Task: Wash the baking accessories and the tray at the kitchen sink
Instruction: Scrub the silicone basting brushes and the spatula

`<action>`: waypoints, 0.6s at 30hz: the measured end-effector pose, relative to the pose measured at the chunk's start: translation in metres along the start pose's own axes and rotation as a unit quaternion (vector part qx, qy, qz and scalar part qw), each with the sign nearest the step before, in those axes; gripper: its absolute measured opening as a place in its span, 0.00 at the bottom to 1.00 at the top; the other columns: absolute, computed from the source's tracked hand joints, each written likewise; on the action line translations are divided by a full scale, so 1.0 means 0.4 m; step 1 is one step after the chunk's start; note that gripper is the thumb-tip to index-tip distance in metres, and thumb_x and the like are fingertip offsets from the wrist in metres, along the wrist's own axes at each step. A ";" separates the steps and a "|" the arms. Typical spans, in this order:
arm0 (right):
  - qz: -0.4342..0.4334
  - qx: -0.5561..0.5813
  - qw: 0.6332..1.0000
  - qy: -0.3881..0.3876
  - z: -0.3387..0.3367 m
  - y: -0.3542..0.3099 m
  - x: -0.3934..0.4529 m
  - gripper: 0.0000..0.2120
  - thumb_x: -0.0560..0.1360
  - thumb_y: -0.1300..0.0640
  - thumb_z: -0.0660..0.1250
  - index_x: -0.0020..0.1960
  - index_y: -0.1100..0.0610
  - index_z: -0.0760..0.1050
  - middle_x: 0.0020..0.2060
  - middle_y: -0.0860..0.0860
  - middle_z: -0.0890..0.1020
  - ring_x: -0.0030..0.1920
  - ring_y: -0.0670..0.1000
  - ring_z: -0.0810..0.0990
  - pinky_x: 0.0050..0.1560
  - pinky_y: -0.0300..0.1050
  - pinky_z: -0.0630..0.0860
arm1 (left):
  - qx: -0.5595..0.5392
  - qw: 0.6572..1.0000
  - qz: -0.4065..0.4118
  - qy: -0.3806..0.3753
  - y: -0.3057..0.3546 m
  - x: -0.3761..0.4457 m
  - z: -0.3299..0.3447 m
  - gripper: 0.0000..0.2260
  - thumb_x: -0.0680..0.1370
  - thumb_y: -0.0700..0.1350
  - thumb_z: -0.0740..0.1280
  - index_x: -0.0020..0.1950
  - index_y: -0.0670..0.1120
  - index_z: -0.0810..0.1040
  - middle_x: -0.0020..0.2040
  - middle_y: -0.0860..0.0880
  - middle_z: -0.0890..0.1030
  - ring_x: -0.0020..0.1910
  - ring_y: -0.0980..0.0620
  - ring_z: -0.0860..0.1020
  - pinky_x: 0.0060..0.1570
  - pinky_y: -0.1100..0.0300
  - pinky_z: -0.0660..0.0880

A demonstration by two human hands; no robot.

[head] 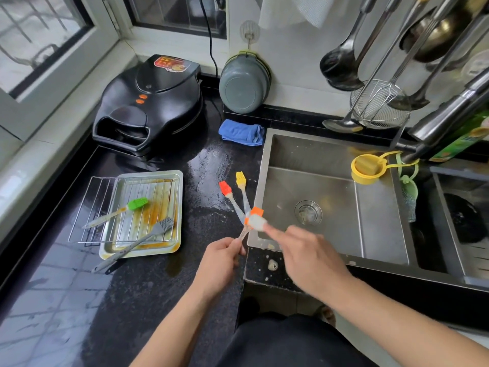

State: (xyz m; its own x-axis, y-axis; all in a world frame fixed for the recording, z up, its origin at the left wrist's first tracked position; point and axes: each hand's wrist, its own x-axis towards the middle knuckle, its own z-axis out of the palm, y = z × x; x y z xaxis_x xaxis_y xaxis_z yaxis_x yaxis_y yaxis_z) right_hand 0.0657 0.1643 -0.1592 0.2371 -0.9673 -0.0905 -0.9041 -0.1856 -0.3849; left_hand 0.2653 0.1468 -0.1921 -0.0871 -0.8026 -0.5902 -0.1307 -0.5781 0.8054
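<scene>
My left hand (221, 256) pinches the clear handle of an orange brush (254, 217), holding it up over the near left corner of the sink (312, 154); my right hand (308, 256) reaches in from the right, fingers (272, 230) stretched toward the brush head, where a white foamy blob sits against the bristles. Whether those fingers pinch the foam or only press on it, I cannot tell through the blur.

Starting from the far left, I see the tray (178, 207) on the black counter (132, 295), stained brown, with a wire rack (87, 210) lying across it and overhanging its left side. A green brush (132, 206) rests on the rack, and a grey brush (148, 235) lies tilted over the tray's near edge, its handle reaching onto the counter. Behind them stands a black electric griddle (150, 107). Further right, a red brush (227, 193) and a yellow brush (242, 186) lie side by side on the wet counter just beside the sink's left rim. A folded blue cloth (242, 132) sits behind them, below a grey bowl (244, 84) hanging on the wall. At the sink's right rim hangs a yellow holder (366, 169).
</scene>
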 end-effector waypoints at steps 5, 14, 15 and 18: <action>0.021 -0.038 0.999 0.000 0.016 -0.019 0.038 0.30 0.80 0.60 0.59 0.77 0.37 0.64 0.45 0.48 0.76 0.41 0.60 0.78 0.36 0.50 0.67 | 0.088 0.995 0.040 0.004 0.020 0.000 0.031 0.14 0.81 0.44 0.63 0.35 0.47 0.75 0.25 0.54 0.65 0.25 0.54 0.61 0.28 0.58 0.57; 0.047 -0.054 0.997 0.006 0.030 0.023 -0.024 0.28 0.78 0.62 0.63 0.74 0.40 0.70 0.36 0.43 0.65 0.31 0.59 0.75 0.30 0.52 0.73 | 0.179 0.979 0.037 0.089 0.009 0.008 0.062 0.16 0.82 0.46 0.61 0.35 0.46 0.69 0.31 0.51 0.71 0.30 0.54 0.67 0.32 0.55 0.62; 0.058 -0.051 0.997 0.009 0.032 0.030 -0.026 0.28 0.79 0.61 0.62 0.75 0.40 0.68 0.35 0.45 0.66 0.32 0.59 0.75 0.31 0.54 0.74 | 0.183 0.977 0.032 0.101 0.000 0.011 0.063 0.15 0.82 0.46 0.60 0.35 0.45 0.68 0.32 0.50 0.72 0.31 0.53 0.67 0.32 0.54 0.62; 0.062 -0.042 0.997 0.015 0.036 0.034 -0.019 0.29 0.80 0.60 0.61 0.77 0.39 0.65 0.37 0.46 0.67 0.34 0.58 0.75 0.34 0.56 0.76 | 0.181 0.976 0.036 0.116 -0.011 0.015 0.062 0.17 0.83 0.49 0.60 0.36 0.46 0.66 0.32 0.50 0.70 0.31 0.54 0.66 0.33 0.53 0.62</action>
State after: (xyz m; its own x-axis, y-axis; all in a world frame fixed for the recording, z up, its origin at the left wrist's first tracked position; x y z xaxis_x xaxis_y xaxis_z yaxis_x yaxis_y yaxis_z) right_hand 0.0566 0.1717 -0.1772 0.1124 -0.9881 -0.1047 -0.9525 -0.0771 -0.2947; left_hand 0.2410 0.1483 -0.2004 0.1109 -0.8756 -0.4702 -0.4765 -0.4620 0.7480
